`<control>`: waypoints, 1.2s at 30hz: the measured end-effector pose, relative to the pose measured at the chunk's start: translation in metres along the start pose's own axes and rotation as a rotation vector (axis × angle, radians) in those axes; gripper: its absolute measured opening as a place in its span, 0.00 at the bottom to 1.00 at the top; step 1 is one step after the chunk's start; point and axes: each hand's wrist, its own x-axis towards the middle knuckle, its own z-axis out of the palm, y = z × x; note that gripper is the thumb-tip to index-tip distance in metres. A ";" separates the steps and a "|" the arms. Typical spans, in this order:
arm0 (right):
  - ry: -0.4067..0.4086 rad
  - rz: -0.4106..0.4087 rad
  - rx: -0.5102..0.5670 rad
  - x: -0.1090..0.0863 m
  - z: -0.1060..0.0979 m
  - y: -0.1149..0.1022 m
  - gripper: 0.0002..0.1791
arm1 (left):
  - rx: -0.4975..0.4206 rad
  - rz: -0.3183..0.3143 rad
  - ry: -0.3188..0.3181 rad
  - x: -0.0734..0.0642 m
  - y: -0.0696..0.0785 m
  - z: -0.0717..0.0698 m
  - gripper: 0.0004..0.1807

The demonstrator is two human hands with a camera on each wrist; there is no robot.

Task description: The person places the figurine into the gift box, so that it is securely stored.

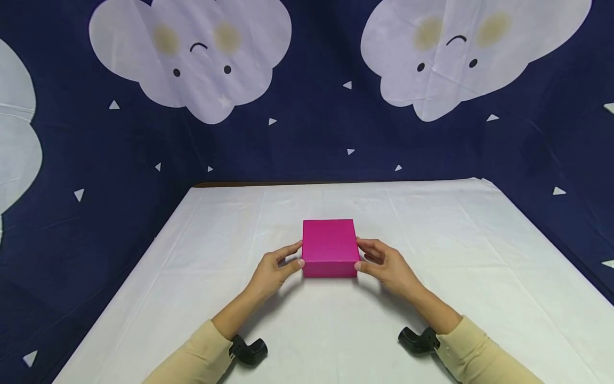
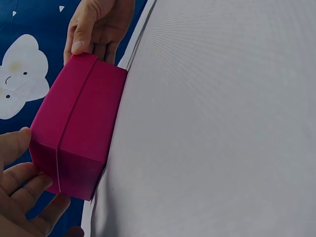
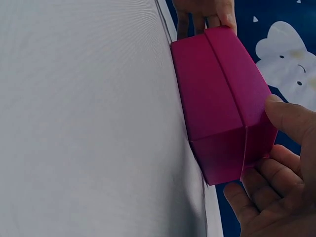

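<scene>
A closed magenta box (image 1: 330, 240) sits on the white-covered table, its top flat and facing up. Along its sides, a thin seam of the lid runs in both wrist views. My left hand (image 1: 273, 271) grips the box's left side, thumb at the near corner and fingers farther back. On the opposite side my right hand (image 1: 387, 264) holds it the same way, its thumb (image 3: 289, 117) against the near corner. Fingers of the left hand (image 2: 29, 187) touch the box's end face in the left wrist view. What the box contains is hidden.
A creased white cloth (image 1: 192, 298) covers the table. Behind it hangs a dark blue curtain (image 1: 307, 144) with clouds and small white triangles. Black wrist devices (image 1: 249, 352) are strapped near both beige sleeves (image 1: 479, 346).
</scene>
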 end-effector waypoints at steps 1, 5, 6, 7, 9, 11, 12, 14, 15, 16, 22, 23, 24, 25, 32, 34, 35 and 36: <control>0.001 0.001 0.000 0.000 0.000 0.000 0.33 | -0.001 0.004 -0.004 0.001 -0.001 0.000 0.25; 0.002 0.007 0.004 0.001 0.000 -0.001 0.33 | 0.007 0.013 -0.011 0.002 -0.002 -0.001 0.25; 0.003 0.008 0.005 0.001 0.000 -0.001 0.33 | 0.009 0.016 -0.011 0.003 -0.002 -0.002 0.25; 0.003 0.009 0.004 0.001 0.000 -0.001 0.33 | 0.015 0.019 -0.010 0.003 -0.002 -0.002 0.25; 0.002 0.010 0.001 0.001 0.000 -0.001 0.33 | 0.021 0.020 -0.009 0.002 -0.002 -0.001 0.25; 0.000 0.013 -0.002 0.001 0.000 -0.001 0.33 | 0.027 0.019 -0.010 0.002 -0.002 -0.001 0.25; -0.001 0.014 -0.005 0.001 0.000 -0.001 0.33 | 0.030 0.019 -0.009 0.002 -0.002 -0.001 0.25; -0.001 0.015 -0.010 0.001 0.000 -0.001 0.33 | 0.040 0.020 -0.007 0.002 -0.002 -0.001 0.25; 0.000 0.014 -0.014 0.001 0.000 -0.002 0.33 | 0.046 0.022 -0.005 0.002 -0.002 -0.001 0.25; 0.000 0.012 -0.018 0.001 0.000 -0.002 0.33 | 0.049 0.026 -0.004 0.002 -0.001 -0.001 0.25; 0.012 0.004 -0.064 -0.002 -0.002 -0.005 0.31 | 0.056 0.037 -0.012 0.002 0.001 -0.001 0.26; 0.017 0.007 -0.070 -0.003 -0.002 -0.006 0.31 | 0.055 0.043 -0.010 0.002 0.001 -0.002 0.27; 0.022 0.013 -0.075 -0.003 -0.003 -0.007 0.30 | 0.051 0.050 -0.008 0.002 0.002 -0.002 0.27; 0.032 0.022 -0.081 -0.004 -0.003 -0.008 0.30 | 0.048 0.059 -0.004 0.002 0.003 -0.003 0.27; 0.112 0.068 -0.128 -0.008 -0.010 -0.021 0.24 | 0.056 0.116 0.039 0.002 0.013 -0.011 0.24; 0.128 0.072 -0.145 -0.009 -0.013 -0.025 0.23 | 0.071 0.135 0.051 0.002 0.016 -0.014 0.24; 0.138 0.074 -0.155 -0.009 -0.015 -0.027 0.22 | 0.081 0.143 0.060 0.002 0.018 -0.016 0.23; 0.143 0.065 -0.169 -0.009 -0.016 -0.029 0.22 | 0.089 0.151 0.067 0.002 0.020 -0.017 0.24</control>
